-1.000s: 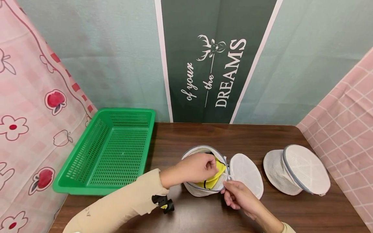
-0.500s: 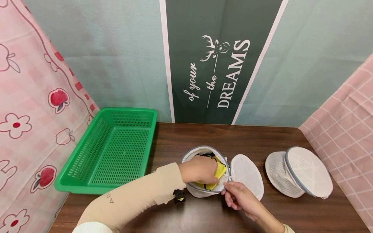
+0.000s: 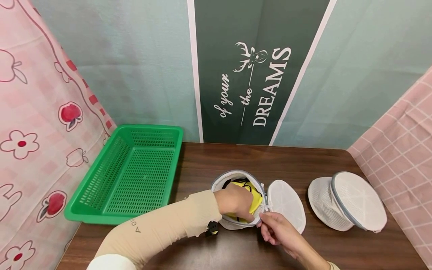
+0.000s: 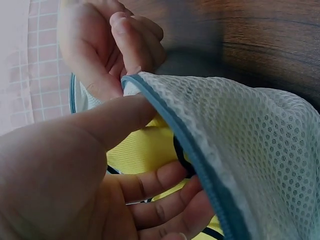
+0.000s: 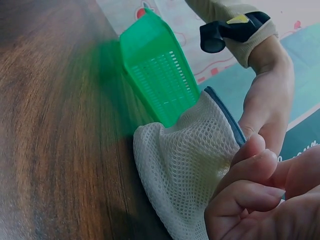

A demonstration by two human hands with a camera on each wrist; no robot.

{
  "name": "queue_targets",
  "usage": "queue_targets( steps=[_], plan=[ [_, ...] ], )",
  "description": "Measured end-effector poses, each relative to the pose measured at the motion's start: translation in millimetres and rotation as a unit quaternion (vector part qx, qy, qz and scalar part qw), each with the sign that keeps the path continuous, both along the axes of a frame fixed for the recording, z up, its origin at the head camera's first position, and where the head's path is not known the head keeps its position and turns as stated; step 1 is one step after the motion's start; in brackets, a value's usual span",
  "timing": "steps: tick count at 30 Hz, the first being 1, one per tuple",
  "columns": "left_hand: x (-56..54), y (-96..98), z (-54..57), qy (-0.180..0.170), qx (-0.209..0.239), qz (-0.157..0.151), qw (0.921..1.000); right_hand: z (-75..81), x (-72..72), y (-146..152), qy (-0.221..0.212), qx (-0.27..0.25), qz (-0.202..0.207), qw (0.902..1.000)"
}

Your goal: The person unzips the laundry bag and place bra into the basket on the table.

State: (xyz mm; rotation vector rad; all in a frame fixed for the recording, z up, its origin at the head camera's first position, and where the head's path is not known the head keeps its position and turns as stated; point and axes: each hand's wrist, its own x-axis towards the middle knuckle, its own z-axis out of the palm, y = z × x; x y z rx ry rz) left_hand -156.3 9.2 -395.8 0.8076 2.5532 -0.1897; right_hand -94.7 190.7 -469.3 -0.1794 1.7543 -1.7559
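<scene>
A white mesh laundry bag with a grey-blue zipped rim stands open on the wooden table, its round lid folded out to the right. Inside lies a yellow fabric piece with black trim and thin black straps. My left hand reaches into the bag's mouth. In the left wrist view its fingers are extended against the yellow fabric, thumb near the rim. My right hand pinches the bag's rim at the near right side, with the other fingers curled.
A green perforated plastic basket sits at the left of the table with nothing in it. To the right stands a second white mesh laundry bag with its lid tilted on top. Fabric curtains hang behind and on both sides.
My left hand has moved right and down, from above the bag's mouth into it, onto the yellow fabric. The right hand keeps its pinch on the rim.
</scene>
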Motion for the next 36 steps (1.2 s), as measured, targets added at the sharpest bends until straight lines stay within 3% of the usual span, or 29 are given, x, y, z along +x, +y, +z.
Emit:
queue_targets(
  steps=[8, 15, 22, 29, 36],
  plan=[
    [-3.0, -1.5, 3.1, -0.03, 0.008, 0.013, 0.9994, -0.4, 0.8, 0.1, 0.004, 0.001, -0.001, 1.0],
    [-6.4, -2.1, 2.4, -0.012, 0.03, 0.008, 0.9994, -1.7, 0.6, 0.4, 0.012, -0.01, 0.0, 0.9999],
    [-11.8, -4.2, 9.3, 0.004, 0.031, -0.01, 0.9995, -0.2, 0.9, -0.1, 0.009, -0.003, -0.003, 1.0],
    [-16.9, -9.9, 17.0, 0.0, 0.037, -0.017, 0.9992, -0.7, 1.2, -0.3, 0.013, -0.004, -0.001, 0.9999],
    [-23.8, -15.9, 24.8, -0.018, 0.045, -0.003, 0.9988, -2.1, 2.0, 0.5, 0.011, 0.002, -0.003, 0.9999]
  ],
)
